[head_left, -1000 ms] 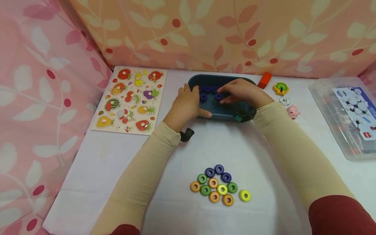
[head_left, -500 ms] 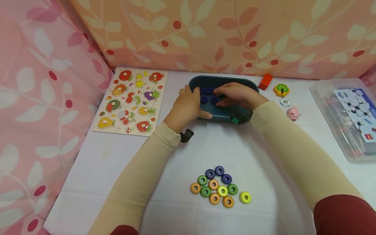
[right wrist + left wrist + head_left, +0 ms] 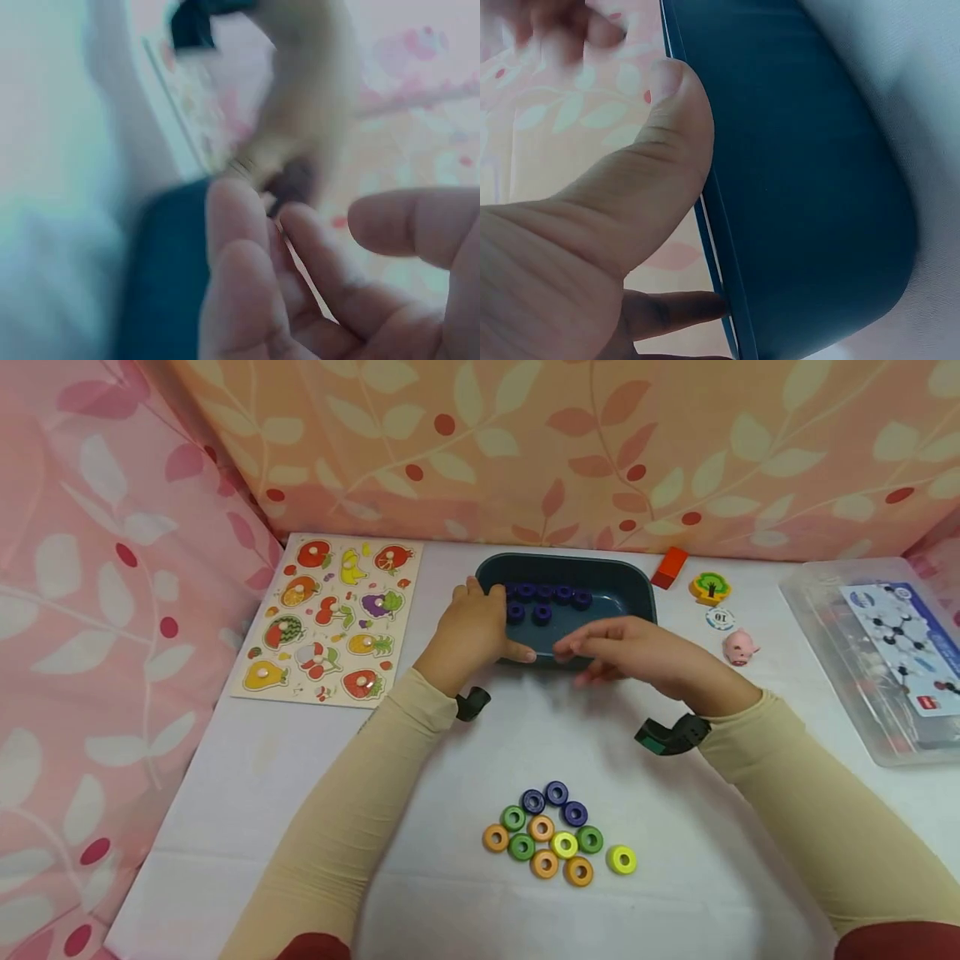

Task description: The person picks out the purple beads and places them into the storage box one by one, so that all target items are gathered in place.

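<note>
My left hand (image 3: 471, 631) holds the left end of a dark teal plastic tub (image 3: 637, 578). In the left wrist view its thumb (image 3: 656, 161) lies against the rim of the tub (image 3: 802, 187), and its other fingers are partly hidden. Inside the tub sit several purple rings (image 3: 542, 614), most in a row along the back. My right hand (image 3: 637, 652) is over the tub's near edge, fingers loosely bent, with nothing visible in them. The right wrist view shows those fingers (image 3: 240, 292) bare, beside the blurred tub (image 3: 169, 277).
Nearer me lie three purple rings (image 3: 575, 813) with green, orange and yellow rings (image 3: 622, 860). A fruit puzzle board (image 3: 322, 618) lies left. To the right are a red block (image 3: 669, 567), a tree piece (image 3: 710, 587), a round token (image 3: 720, 619), a pink pig (image 3: 739, 647) and a clear case (image 3: 885, 652).
My right hand has left the purple rings inside the tub and come back toward me, over the near rim. One purple ring has shifted slightly left. My left hand stays on the tub.
</note>
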### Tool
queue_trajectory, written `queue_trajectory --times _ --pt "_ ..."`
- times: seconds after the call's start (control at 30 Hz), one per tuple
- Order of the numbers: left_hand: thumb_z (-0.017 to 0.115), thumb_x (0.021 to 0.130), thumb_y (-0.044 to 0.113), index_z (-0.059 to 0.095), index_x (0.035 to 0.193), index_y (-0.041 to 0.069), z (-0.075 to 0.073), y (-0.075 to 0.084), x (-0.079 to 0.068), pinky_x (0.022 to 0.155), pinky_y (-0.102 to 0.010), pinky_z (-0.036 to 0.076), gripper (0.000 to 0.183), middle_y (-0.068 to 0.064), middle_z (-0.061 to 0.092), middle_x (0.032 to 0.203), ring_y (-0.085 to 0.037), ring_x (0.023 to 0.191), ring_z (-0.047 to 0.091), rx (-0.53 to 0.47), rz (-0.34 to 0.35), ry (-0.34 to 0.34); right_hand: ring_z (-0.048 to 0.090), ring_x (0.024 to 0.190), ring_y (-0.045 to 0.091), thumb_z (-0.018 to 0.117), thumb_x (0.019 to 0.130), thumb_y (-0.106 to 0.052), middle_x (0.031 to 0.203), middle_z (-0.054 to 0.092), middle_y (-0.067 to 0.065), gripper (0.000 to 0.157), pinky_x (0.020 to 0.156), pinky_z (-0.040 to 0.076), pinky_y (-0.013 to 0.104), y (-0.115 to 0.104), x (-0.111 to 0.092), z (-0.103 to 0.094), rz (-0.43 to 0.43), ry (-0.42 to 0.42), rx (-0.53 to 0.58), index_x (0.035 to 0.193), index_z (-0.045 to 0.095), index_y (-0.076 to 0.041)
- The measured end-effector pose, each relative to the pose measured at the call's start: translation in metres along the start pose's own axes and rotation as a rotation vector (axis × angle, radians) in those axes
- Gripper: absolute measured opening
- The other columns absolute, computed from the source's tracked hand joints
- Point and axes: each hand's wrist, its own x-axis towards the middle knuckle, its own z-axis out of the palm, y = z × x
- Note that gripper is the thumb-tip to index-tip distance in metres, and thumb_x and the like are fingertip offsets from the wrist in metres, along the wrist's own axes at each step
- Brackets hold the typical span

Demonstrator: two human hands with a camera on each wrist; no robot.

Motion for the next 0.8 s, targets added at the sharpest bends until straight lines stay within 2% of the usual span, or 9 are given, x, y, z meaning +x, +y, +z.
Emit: queue_trajectory --times 0.17,0.3,0.43,0.63,0.8 --pt "0.080 0.070 0.065 0.037 0.152 0.006 0.001 0.001 0.000 0.112 -0.049 0.041 0.110 -0.031 0.020 0.162 -0.043 0.146 0.028 0.020 -0.003 0.002 0.070 0.091 0.019 0.052 0.105 -0.027 0.128 0.066 0.013 0.034 0.084 0.055 0.029 0.027 -0.009 0.031 0.031 -0.203 -0.054 0.127 0.067 -0.006" --pt "0.078 0.071 0.067 0.058 0.137 0.009 0.001 0.001 0.000 0.109 -0.048 0.044 0.090 -0.033 0.022 0.160 -0.044 0.143 0.031 0.061 0.013 -0.008 0.067 0.084 0.018 0.054 0.104 -0.022 0.119 0.070 0.010 0.029 0.078 0.054 0.028 0.043 -0.009 0.053 0.070 -0.327 -0.054 0.121 0.070 -0.006" --pt "0.075 0.073 0.069 0.073 0.117 0.012 0.000 0.000 0.001 0.104 -0.046 0.048 0.072 -0.035 0.023 0.159 -0.045 0.139 0.035 0.111 0.029 -0.017 0.065 0.081 0.017 0.054 0.104 -0.021 0.115 0.072 0.007 0.027 0.077 0.053 0.025 0.050 -0.009 0.061 0.066 -0.384 -0.055 0.119 0.071 -0.006" --pt "0.075 0.072 0.069 0.074 0.116 0.012 -0.001 0.001 0.001 0.103 -0.044 0.048 0.072 -0.035 0.022 0.159 -0.044 0.138 0.036 0.113 0.027 -0.023 0.066 0.087 0.018 0.054 0.104 -0.021 0.117 0.071 0.006 0.026 0.081 0.055 0.024 0.055 -0.007 0.066 -0.006 -0.450 -0.071 0.118 0.072 -0.007" --pt "0.076 0.072 0.069 0.074 0.115 0.012 -0.002 0.001 0.000 0.104 -0.044 0.047 0.071 -0.035 0.023 0.159 -0.044 0.139 0.036 0.109 0.033 -0.020 0.066 0.090 0.017 0.054 0.105 -0.021 0.118 0.070 0.008 0.026 0.082 0.055 0.025 0.055 -0.007 0.068 -0.031 -0.499 -0.063 0.118 0.072 -0.007"
